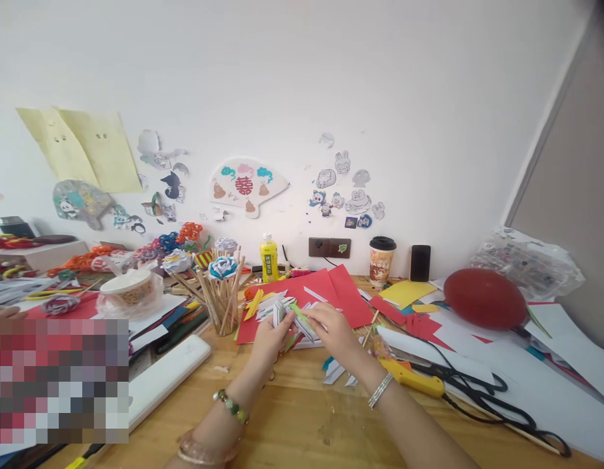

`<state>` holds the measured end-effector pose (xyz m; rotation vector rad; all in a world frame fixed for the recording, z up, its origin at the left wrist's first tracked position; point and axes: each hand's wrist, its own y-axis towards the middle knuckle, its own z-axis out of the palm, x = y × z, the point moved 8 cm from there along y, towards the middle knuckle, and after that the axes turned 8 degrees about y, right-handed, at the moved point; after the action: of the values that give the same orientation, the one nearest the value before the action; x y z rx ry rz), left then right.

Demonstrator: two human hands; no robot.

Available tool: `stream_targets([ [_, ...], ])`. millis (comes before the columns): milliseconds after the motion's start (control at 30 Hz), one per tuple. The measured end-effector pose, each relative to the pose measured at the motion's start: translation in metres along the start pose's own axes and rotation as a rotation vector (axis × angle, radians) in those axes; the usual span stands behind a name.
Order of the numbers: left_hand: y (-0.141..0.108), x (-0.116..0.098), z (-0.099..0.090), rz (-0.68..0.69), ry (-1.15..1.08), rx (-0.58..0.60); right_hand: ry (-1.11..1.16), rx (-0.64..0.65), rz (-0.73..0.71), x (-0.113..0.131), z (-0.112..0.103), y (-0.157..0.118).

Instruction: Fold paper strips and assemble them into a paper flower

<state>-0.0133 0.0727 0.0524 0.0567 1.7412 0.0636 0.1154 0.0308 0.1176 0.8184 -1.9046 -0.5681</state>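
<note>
My left hand [278,329] is closed on folded white paper pieces [281,311] above the middle of the table. Close at its right, my right hand [331,329] pinches a green and white folded strip [302,317] between thumb and fingers. The two hands almost meet. Beneath and behind them lie red paper sheets [350,296] with more folded white strips and yellow pieces [253,304] on top. A few blue and white folded pieces [333,370] rest on the wood below my right hand.
Wooden sticks [221,296] stand left of the hands. A yellow glue gun [416,379], black scissors [482,384] and red balloon [485,298] lie right. Behind are a yellow bottle [269,259] and lidded cup [381,260]. Another person's hand [3,312] shows far left.
</note>
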Motion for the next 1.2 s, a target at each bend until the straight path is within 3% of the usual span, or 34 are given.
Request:
stream_targets([
  [833, -0.007, -0.008, 0.008, 0.033, -0.077, 0.075, 0.049, 0.065, -0.035, 0.004, 0.004, 0.001],
  [1033, -0.011, -0.011, 0.016, 0.047, -0.17, 0.148, 0.296, -0.044, 0.184, -0.017, 0.009, -0.004],
  [1200, -0.009, -0.009, 0.017, 0.055, -0.161, 0.158, 0.628, -0.036, 0.372, -0.039, 0.027, -0.011],
])
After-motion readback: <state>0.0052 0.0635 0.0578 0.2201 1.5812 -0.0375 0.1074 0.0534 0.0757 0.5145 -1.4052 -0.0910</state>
